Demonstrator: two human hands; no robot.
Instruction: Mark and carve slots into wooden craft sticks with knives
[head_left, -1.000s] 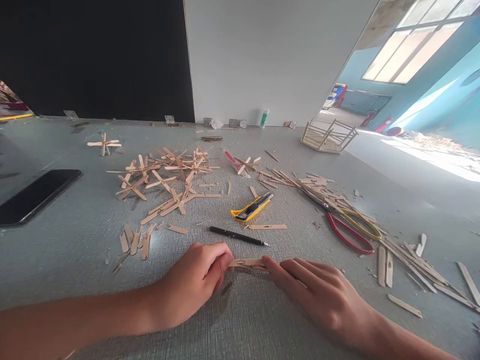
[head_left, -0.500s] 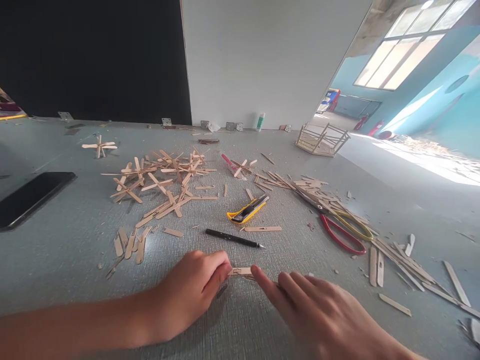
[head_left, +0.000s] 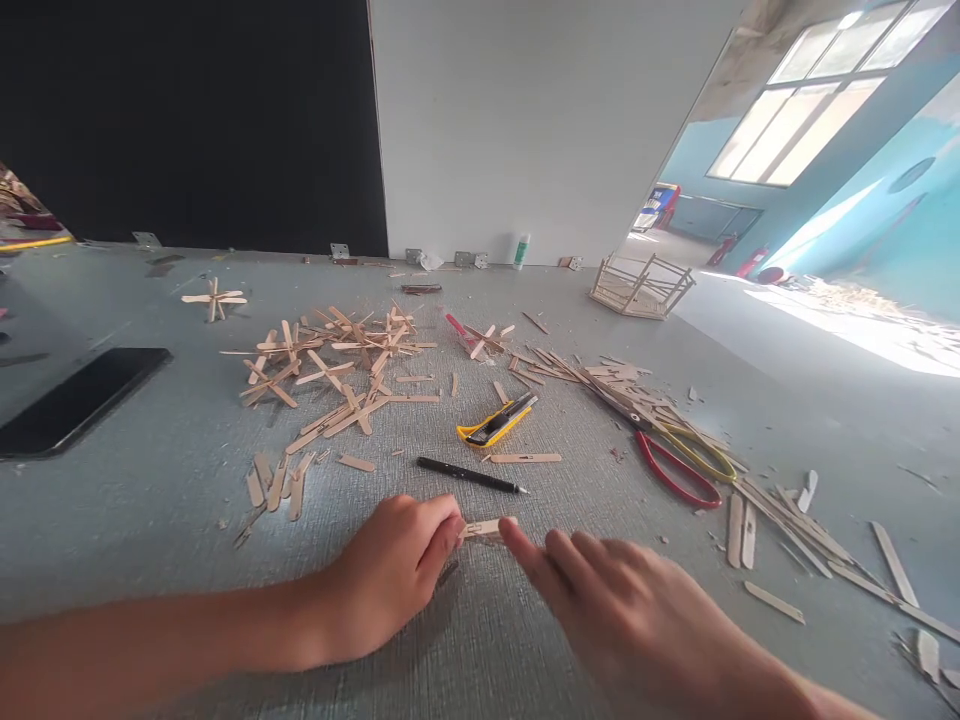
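My left hand rests on the grey table with its fingers curled, pinching the left end of a short wooden craft stick. My right hand lies to the right of it, fingers stretched flat, its index fingertip touching the stick's right end. Only a short piece of the stick shows between the two hands. A black pen lies just beyond the hands. A yellow utility knife sits a little farther back.
Heaps of craft sticks and glued stick crosses cover the middle left. Red-and-yellow scissors lie among sticks at right. A black phone lies at left. A stick frame and a glue bottle stand by the far wall.
My right hand has slid left along the stick, covering more of it, so the visible piece between my hands has shortened. My left hand has stayed put.
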